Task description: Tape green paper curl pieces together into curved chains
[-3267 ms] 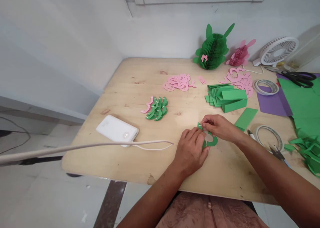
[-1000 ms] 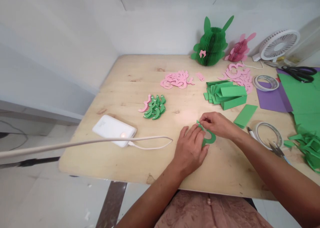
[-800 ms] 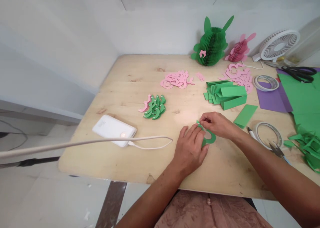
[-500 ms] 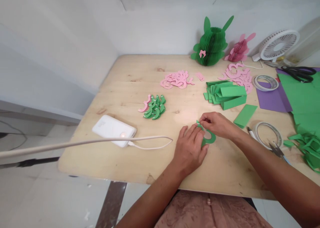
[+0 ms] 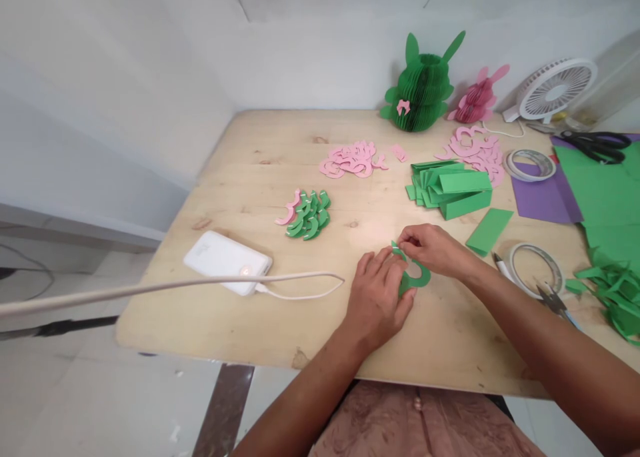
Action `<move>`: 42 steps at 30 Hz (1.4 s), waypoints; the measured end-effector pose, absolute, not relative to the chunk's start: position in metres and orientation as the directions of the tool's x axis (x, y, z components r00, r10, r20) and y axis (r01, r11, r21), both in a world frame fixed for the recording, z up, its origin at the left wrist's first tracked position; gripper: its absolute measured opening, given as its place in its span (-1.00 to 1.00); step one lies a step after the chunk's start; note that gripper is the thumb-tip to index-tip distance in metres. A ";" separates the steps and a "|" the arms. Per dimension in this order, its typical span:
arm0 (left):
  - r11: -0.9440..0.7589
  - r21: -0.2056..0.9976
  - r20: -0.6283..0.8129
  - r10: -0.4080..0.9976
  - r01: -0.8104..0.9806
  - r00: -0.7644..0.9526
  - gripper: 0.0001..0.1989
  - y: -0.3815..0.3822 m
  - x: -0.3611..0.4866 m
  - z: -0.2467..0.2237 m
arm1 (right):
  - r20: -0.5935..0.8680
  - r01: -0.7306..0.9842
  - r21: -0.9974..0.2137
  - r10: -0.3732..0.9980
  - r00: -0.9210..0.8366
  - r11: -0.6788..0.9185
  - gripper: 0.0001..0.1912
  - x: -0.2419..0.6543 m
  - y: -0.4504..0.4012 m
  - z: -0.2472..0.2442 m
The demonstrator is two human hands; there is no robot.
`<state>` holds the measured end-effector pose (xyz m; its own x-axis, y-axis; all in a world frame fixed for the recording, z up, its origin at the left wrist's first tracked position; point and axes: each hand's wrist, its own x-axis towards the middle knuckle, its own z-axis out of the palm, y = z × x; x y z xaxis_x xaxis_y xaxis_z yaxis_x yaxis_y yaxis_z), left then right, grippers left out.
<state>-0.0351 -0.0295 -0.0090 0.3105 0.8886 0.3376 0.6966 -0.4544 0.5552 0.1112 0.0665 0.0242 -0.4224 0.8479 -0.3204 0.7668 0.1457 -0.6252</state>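
A curved green paper cutout [image 5: 423, 276] lies on the table, with a small white strip at its upper end that looks like tape. My left hand [image 5: 376, 293] rests over its left side, fingers bent onto the paper and thumb along the lower edge, holding it down. At the upper end, my right hand [image 5: 426, 246] has thumb and forefinger closed in a pinch by the white strip. What lies right between those fingertips is hard to see. Left of my hands sits a cluster of green curved cutouts [image 5: 310, 217] with white strips, a pink cutout [image 5: 289, 210] beside it.
Pink cutouts [image 5: 350, 160] and folded green paper [image 5: 453, 187] lie beyond my hands. On the right are a tape roll [image 5: 515, 251], snips [image 5: 553, 301] and green scraps [image 5: 613, 297]. A white power bank [image 5: 227, 260] with a cable is on the left. A green paper rabbit [image 5: 423, 93] and fan [image 5: 557, 91] stand behind.
Hardly anything differs. Both hands keep their places on the green paper cutout, and the whole view has shifted very slightly.
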 end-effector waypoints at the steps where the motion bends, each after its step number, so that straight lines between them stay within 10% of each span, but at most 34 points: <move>1: -0.457 0.563 0.344 0.887 0.688 0.308 -0.72 -0.030 -0.035 -0.009 | -0.321 0.767 -0.625 0.847 -0.423 0.147 -0.85 0.111 0.067 0.024; 42: -0.441 0.485 0.385 0.883 0.755 0.268 -0.82 -0.027 -0.035 -0.012 | -0.309 0.741 -0.654 0.840 -0.446 0.153 -0.84 0.115 0.067 0.023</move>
<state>-0.0352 -0.0273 -0.0122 0.2684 0.8829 0.3852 0.7548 -0.4412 0.4854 0.1146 0.0667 0.0231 -0.4457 0.8402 -0.3090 0.7411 0.1527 -0.6538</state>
